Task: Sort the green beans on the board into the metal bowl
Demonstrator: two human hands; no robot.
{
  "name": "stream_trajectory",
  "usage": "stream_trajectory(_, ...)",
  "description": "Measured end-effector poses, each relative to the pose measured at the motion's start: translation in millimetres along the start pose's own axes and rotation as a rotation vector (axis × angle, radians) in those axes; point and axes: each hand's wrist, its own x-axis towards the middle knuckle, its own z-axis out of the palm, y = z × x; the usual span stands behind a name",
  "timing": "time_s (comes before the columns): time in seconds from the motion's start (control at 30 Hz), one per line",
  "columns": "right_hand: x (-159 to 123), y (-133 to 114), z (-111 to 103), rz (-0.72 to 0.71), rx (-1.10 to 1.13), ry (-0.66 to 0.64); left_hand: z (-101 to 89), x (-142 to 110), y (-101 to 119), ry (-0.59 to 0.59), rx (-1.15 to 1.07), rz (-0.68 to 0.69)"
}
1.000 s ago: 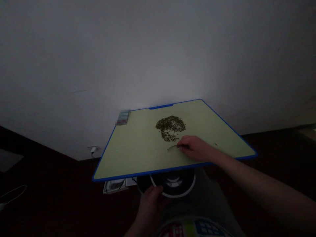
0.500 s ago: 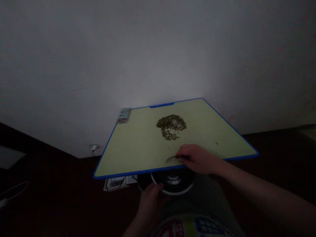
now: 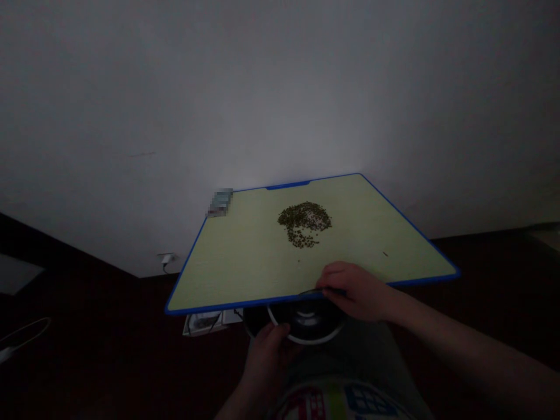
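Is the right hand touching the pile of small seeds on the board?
No, the right hand sits at the board's near edge, apart from the pile of seeds.

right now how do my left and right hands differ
The right hand is at the near edge of the blue-rimmed pale green board, pinching a thin spoon-like utensil, while the left hand is below the board, at the rim of a round dark container. The right hand also sits higher in view. Both hands are bare.

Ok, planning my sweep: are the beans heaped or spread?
Spread: the dark beans lie in a thin ring on the green board, its surface showing through.
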Motion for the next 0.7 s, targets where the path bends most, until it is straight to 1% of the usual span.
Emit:
stream_trajectory(0.1,0.4,2.9,-4.3,0.001,-0.005,0.016,1.5,-1.0,1.3,0.032,0.012,-0.002)
stream_trajectory(0.27,10.7,18.7,-9.8,0.137,-0.173,0.12,0.6,-1.0,0.6,0.011,0.005,-0.007)
stream_trajectory(0.4,19.5,27.9,-8.8,0.184,-0.217,0.129,-2.3,1.3,-1.4,0.009,0.013,0.002)
stream_trajectory(0.53,24.9,29.3,-6.3,0.164,-0.213,0.128,-3.8,2.3,-2.7,0.021,-0.007,0.006)
stream_trajectory(0.7,28.8,30.0,-4.7,0.117,-0.187,0.108,-2.3,0.9,-1.9,0.002,0.004,-0.015)
